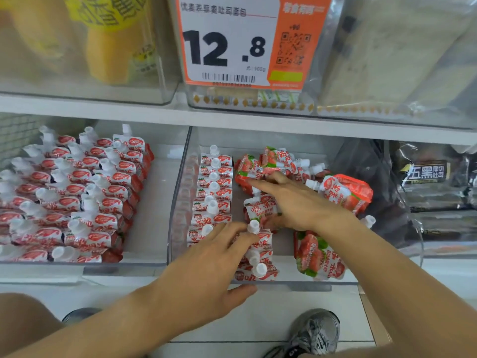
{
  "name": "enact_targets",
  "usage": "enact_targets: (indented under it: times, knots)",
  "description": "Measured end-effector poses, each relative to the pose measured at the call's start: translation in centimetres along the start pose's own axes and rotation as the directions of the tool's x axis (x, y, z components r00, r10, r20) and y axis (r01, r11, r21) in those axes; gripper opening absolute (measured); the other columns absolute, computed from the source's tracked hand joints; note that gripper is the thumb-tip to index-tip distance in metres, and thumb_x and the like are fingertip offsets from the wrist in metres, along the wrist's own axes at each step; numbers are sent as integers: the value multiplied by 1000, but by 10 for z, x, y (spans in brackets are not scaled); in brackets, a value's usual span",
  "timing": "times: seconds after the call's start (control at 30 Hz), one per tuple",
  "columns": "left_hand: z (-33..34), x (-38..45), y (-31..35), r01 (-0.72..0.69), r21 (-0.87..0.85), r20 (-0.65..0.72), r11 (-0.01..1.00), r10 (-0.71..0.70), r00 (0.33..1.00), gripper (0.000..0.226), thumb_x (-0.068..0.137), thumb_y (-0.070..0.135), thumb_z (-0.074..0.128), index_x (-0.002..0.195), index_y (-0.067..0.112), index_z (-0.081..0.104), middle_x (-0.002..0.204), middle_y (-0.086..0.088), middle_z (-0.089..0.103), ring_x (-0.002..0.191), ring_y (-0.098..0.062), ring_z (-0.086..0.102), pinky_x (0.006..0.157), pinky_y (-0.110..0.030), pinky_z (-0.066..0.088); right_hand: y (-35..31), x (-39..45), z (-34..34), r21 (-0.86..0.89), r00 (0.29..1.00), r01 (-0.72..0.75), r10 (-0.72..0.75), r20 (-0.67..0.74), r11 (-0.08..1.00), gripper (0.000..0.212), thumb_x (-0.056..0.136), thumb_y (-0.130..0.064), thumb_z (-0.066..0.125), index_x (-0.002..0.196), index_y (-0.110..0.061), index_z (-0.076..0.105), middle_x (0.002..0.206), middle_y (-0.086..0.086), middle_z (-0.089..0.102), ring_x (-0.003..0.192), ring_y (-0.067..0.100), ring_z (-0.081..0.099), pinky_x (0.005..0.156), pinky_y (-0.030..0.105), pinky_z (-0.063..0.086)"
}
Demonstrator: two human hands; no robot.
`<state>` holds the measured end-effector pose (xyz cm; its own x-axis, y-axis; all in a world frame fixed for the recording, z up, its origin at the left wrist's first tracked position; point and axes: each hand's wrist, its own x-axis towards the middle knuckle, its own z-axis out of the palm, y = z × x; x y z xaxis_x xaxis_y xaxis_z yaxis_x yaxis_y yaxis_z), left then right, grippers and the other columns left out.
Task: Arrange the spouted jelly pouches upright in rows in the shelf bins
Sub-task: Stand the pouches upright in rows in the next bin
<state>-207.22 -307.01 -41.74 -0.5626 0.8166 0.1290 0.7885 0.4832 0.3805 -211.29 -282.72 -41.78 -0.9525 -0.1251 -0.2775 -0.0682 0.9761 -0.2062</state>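
Observation:
A clear middle bin (178,202) holds red-and-white spouted jelly pouches. One upright row (215,192) runs along its left wall. A short second row (258,264) stands at the front. My left hand (206,267) lies with straight fingers on the tops of those front pouches, its thumb outside the bin's front edge. My right hand (299,205) reaches in and holds an upright pouch (259,209) between thumb and index finger. Loose pouches lie flat at the back (249,169), at the right (344,192) and at the front right (318,257).
The left bin (144,264) is packed with several rows of the same pouches (77,197). Dark bread packs (426,174) fill the bin to the right. A shelf with a price tag (232,42) hangs above. My shoe (315,332) is on the floor below.

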Motion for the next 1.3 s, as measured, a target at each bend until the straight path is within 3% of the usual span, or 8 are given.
enact_targets:
  times: [0.27,0.37,0.47,0.67,0.87,1.03,1.17,1.3]
  knots:
    - [0,-1,0,-6,11,6,1000,5,1000,70,83,66,42,142,34,24,143,16,25,128,-5,35,99,-21,41,-4,-24,-12,45,984,-26,33,-175,999,60,80,-42,80,120,-33,37,90,-9,55,78,12,52,56,24,31]
    - [0,0,1,-10,21,-2,1000,10,1000,68,83,64,46,140,34,27,141,14,30,127,-7,39,98,-23,43,-3,-31,-14,67,966,-38,54,-253,997,65,81,-48,77,135,-30,44,107,-6,61,95,17,59,74,29,45]
    - [1,2,3,-5,33,12,999,5,1000,68,82,61,51,140,29,32,138,12,35,124,-8,41,97,-25,48,-11,-32,-7,140,913,8,50,-405,990,33,82,-40,78,108,-25,65,104,-5,68,95,16,63,81,33,50]
    - [-1,-1,3,18,2,9,1000,-18,1000,70,82,62,54,141,31,32,142,15,30,126,-3,39,97,-22,44,-12,-22,-6,517,1000,10,-6,-10,856,14,81,-22,81,85,-24,69,87,-12,76,85,1,71,89,39,56]
    - [-5,-3,9,74,-23,5,997,-74,997,76,78,65,53,142,33,27,146,17,28,130,-1,35,103,-21,40,-15,-14,-5,594,994,53,-96,42,803,8,91,-17,70,96,-19,64,89,-14,77,89,-4,69,90,29,52]
    - [-35,6,9,124,-145,-118,982,-142,983,65,72,65,62,128,34,47,122,19,55,107,4,51,89,-3,35,-5,-17,6,604,990,86,-137,39,792,16,96,-15,65,104,-28,64,103,-11,76,104,5,69,100,44,51]
    - [-46,31,6,185,-113,142,976,-168,975,116,58,72,71,149,33,10,147,20,22,133,4,23,94,7,8,-4,-19,9,641,987,64,-145,75,765,26,96,-5,60,110,-27,63,116,-7,72,115,9,64,106,45,48]
    - [-42,48,3,127,-92,407,988,-79,910,136,48,76,75,147,41,-11,156,17,7,141,-5,16,106,-16,20,-1,-40,-17,561,982,39,-136,132,827,52,93,2,58,134,-29,60,139,-12,59,129,0,53,112,29,42]
